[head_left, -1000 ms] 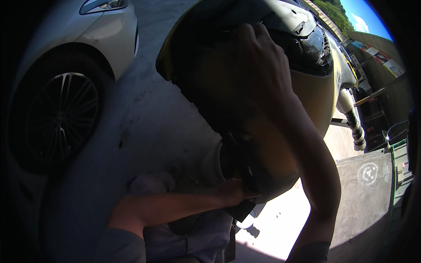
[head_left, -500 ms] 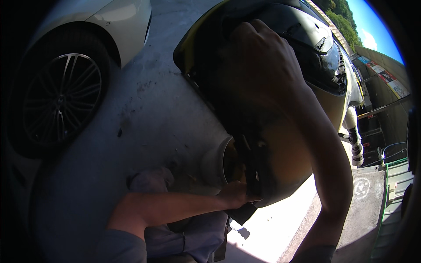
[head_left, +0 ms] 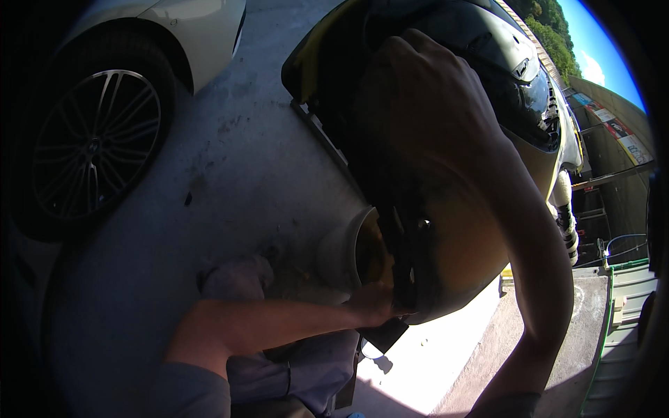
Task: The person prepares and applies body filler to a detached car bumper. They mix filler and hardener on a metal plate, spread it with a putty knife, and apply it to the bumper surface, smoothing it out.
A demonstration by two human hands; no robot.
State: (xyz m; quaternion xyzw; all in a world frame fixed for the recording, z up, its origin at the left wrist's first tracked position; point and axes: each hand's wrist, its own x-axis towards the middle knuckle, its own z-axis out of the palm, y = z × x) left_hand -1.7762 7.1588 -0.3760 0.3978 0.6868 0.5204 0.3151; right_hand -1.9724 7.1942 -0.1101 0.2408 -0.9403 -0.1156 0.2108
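Observation:
A big curved car body panel [head_left: 460, 258], black and golden-brown, stretches across the middle and upper right, mostly in shade. My left hand [head_left: 373, 305] is closed on its lower edge, near a dark strip, with the fingertips hidden. Higher up, my right hand [head_left: 428, 80] rests against the black upper part with knuckles bent. Its fingers curl down out of sight, and whatever they hold is too dark to make out. A pale bucket-like cylinder [head_left: 338, 251] stands under the panel, just beyond my left hand.
A light-coloured car [head_left: 202, 35] with a black multi-spoke wheel [head_left: 94, 146] is parked at the left on grey concrete [head_left: 230, 160]. My bent knee [head_left: 240, 275] is by my left forearm. On the right are a wrapped post [head_left: 566, 216] and a ribbed metal sheet [head_left: 627, 327].
The view has shifted slightly, and the panel's left edge strip shows more brightly. Both hands keep nearly the same places on the panel.

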